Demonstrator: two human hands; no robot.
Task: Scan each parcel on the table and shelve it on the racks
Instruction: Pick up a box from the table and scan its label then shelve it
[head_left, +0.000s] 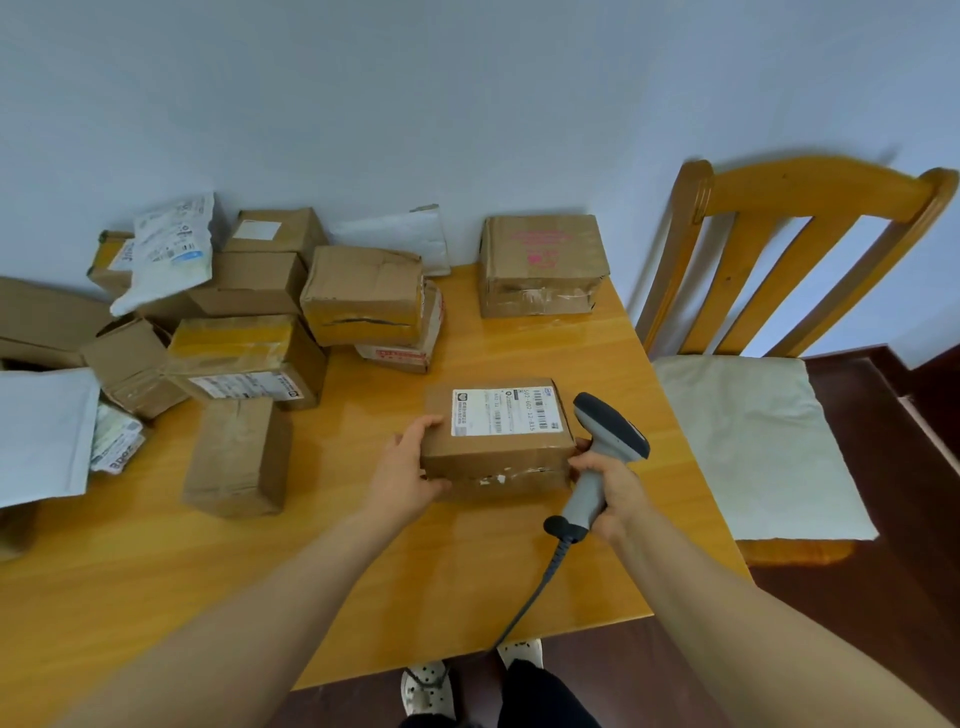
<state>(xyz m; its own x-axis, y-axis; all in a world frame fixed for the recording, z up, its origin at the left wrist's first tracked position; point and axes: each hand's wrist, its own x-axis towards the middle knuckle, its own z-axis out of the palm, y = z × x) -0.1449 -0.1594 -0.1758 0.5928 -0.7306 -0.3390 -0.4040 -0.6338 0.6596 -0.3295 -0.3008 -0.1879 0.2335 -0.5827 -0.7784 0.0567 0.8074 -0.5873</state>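
Observation:
A brown cardboard parcel (498, 452) with a white barcode label on top lies on the wooden table (363, 571), near its right edge. My left hand (410, 467) grips the parcel's left end, thumb on the front face. My right hand (613, 493) holds a grey handheld barcode scanner (602, 457) by its handle, touching the parcel's right end. The scanner's head points away from me, and its dark cable runs down off the table's front edge.
Several other cardboard boxes and white mailers are piled at the table's left and back (244, 358). One box with pink print (540, 265) stands alone at the back right. A wooden chair (753, 415) with a white cushion is right of the table.

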